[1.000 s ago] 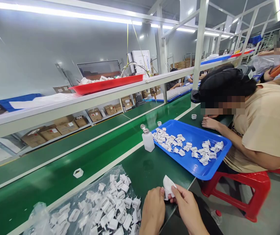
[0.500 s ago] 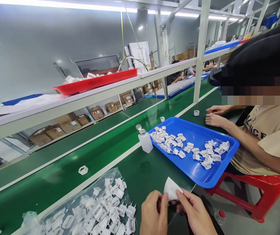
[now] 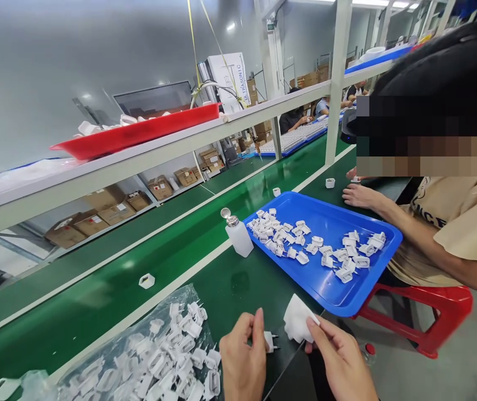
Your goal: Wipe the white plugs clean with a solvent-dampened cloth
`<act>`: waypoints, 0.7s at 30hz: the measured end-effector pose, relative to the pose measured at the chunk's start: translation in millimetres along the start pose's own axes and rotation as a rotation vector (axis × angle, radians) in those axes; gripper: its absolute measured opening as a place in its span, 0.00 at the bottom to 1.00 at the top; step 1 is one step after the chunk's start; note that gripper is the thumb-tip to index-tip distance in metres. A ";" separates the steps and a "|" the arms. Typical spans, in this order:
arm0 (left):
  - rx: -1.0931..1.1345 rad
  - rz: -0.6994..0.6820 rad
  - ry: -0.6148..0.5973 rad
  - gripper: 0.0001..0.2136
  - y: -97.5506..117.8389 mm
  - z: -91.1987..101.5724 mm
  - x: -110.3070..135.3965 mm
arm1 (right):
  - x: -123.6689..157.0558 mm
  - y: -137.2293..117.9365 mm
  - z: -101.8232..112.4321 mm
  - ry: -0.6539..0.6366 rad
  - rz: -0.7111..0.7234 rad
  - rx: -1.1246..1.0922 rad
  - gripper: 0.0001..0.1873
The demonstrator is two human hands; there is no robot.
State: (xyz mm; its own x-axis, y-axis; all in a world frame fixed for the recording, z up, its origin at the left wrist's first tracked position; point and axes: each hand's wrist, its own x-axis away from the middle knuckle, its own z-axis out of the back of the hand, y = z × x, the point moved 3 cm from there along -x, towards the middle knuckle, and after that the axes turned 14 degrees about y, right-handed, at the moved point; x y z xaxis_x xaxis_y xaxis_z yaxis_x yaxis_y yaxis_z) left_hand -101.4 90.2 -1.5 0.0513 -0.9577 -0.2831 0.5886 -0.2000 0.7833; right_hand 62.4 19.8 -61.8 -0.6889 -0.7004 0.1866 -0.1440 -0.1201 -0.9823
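Observation:
My left hand is closed around a small white two-pin plug housing, whose pins point right. In my right hand a folded white cloth is pinched between thumb and fingers. A gap now lies between plug and cloth, above the green table's front edge. Left of my left hand, a clear plastic bag carries a heap of similar white plug housings. Ahead of my hands lies a blue tray with many more of these plug parts.
A white pump bottle with its metal lid raised stands at the tray's left corner. One loose white part lies on the green conveyor belt. A co-worker sits at right by a red stool. A shelf overhead bears a red tray.
My hands have moved apart: the left went left with the plug, now visible, and the right keeps the cloth. The camera view has shifted slightly.

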 end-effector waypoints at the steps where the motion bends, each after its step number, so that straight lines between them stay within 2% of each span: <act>1: 0.002 -0.009 0.020 0.16 -3.0 4.7 -1.0 | -0.8 0.4 1.3 0.012 0.037 0.040 0.33; 2: 0.014 -0.028 0.035 0.12 -7.4 9.2 -2.2 | -1.4 0.9 2.2 0.022 0.093 0.089 0.31; 3: 0.022 -0.045 0.026 0.16 -13.4 12.5 -3.1 | -1.8 1.3 2.2 0.028 0.172 0.143 0.28; 5: 0.006 -0.048 -0.089 0.27 -30.4 13.5 -2.8 | -0.4 1.8 -1.4 0.023 0.395 0.249 0.22; 6: -0.011 -0.030 -0.168 0.29 -40.5 11.5 -1.4 | 1.7 2.2 -5.2 0.005 0.526 0.298 0.19; 8: -0.023 -0.015 -0.287 0.27 -58.8 4.8 3.3 | 8.9 5.1 -16.1 -0.075 0.792 0.387 0.19; 9: -0.021 -0.034 -0.309 0.24 -65.6 1.0 5.9 | 13.5 7.8 -22.3 -0.135 0.912 0.423 0.21; 12: -0.001 -0.148 -0.227 0.18 -75.8 -8.1 12.2 | 26.3 18.0 -36.1 -0.291 1.159 0.504 0.28; 14: 0.017 -0.219 -0.191 0.18 -76.7 -12.0 15.5 | 31.3 21.6 -39.8 -0.337 1.229 0.542 0.31; 16: 0.030 -0.253 -0.191 0.19 -75.9 -13.7 16.8 | 33.1 19.8 -41.1 -0.374 1.238 0.562 0.32; 18: 0.030 -0.260 -0.225 0.18 -74.8 -14.3 16.5 | 31.6 13.4 -42.2 -0.425 1.183 0.561 0.29; 21: 0.026 -0.241 -0.237 0.17 -73.7 -13.8 14.7 | 24.7 2.6 -46.9 -0.504 1.010 0.575 0.23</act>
State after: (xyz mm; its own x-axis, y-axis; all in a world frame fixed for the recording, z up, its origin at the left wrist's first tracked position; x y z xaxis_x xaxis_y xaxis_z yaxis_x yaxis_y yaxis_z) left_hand -132.9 93.8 -71.0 -0.2773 -0.9033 -0.3274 0.5406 -0.4284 0.7241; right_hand 11.8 35.2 -58.9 0.0532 -0.8323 -0.5517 0.7021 0.4241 -0.5721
